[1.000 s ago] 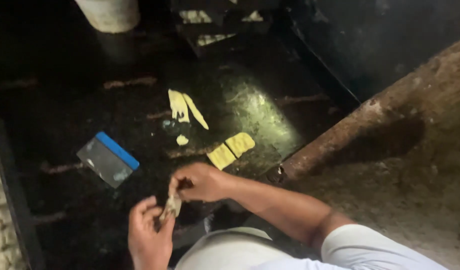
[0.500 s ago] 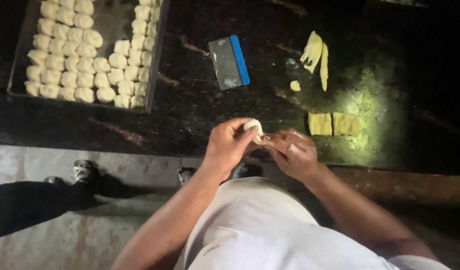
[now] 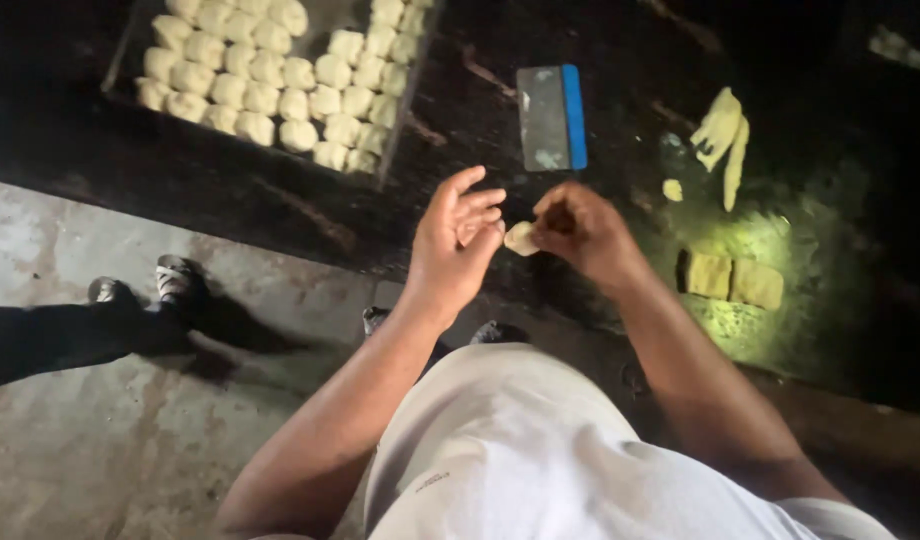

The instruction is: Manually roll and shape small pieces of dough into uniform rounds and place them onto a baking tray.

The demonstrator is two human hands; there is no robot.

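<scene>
right hand [image 3: 580,232] pinching dough piece [image 3: 521,238] — tip pointing left, left hand [image 3: 458,245] open

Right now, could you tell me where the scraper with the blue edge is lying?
In the head view, the scraper lies flat on the dark counter, just beyond both hands, right of the tray of dough balls and left of the yellow dough strips.
</scene>
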